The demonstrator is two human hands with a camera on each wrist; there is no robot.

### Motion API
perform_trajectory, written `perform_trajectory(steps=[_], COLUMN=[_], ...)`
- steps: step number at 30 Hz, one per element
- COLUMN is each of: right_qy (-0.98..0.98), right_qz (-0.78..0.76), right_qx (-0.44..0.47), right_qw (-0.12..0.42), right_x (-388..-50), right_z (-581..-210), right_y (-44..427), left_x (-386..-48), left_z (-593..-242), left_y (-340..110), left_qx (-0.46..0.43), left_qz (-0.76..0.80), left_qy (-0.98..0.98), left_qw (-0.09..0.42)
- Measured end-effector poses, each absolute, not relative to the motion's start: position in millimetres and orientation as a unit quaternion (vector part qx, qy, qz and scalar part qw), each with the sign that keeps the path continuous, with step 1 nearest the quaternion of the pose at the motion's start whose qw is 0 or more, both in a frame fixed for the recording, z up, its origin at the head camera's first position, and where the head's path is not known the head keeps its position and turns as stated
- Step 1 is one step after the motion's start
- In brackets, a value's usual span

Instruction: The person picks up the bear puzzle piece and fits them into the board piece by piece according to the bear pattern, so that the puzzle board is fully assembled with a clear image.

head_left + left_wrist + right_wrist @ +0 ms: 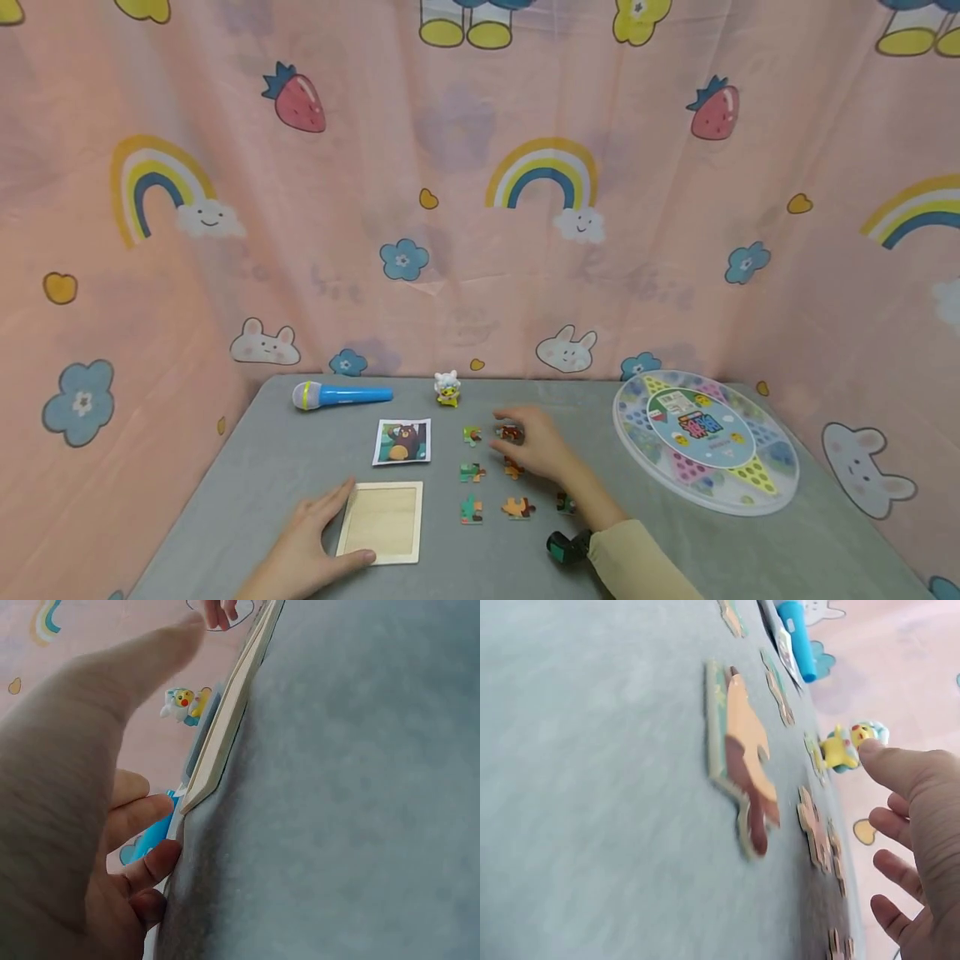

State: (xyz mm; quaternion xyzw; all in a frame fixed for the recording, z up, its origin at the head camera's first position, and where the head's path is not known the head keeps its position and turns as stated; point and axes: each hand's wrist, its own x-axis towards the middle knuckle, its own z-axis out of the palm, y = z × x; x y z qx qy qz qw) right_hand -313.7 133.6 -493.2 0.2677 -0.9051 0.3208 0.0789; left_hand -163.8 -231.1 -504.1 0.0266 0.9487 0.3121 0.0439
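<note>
With the left hand [315, 527] spread, touches a wooden tray [417, 523]. With the right hand [538, 443], thumb and forefinger apart, hovers low over loose puzzle pieces [517, 507] right of the tray.

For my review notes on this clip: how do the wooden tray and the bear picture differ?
The wooden tray is plain, pale wood; the bear picture is printed in colours. The tray lies nearer the person, the picture beyond it. The left hand touches the tray, while neither hand touches the picture. Both are roughly rectangular, bordered and on the gray table.
</note>
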Motion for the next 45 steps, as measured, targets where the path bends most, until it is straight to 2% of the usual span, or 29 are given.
perform_trajectory(steps=[8,20,35,45], right_qy=[-0.891,-0.899,-0.914,-0.922], right_qz=[0.332,0.275,0.264,0.237], right_qx=[0.304,0.338,0.309,0.305], right_qw=[0.057,0.042,0.004,0.012], right_x=[-326,-333,-337,-337], right_z=[-493,-499,-495,-496], right_y=[121,115,108,101], left_x=[-168,-169,-169,-170], left_z=[-504,-511,-511,-512], left_y=[-229,-230,-233,-234], left_qx=[0.014,0.028,0.050,0.036], left_qz=[0.302,0.279,0.270,0.266], left_qy=[0.951,0.957,0.960,0.960], left_qw=[0.070,0.069,0.060,0.081])
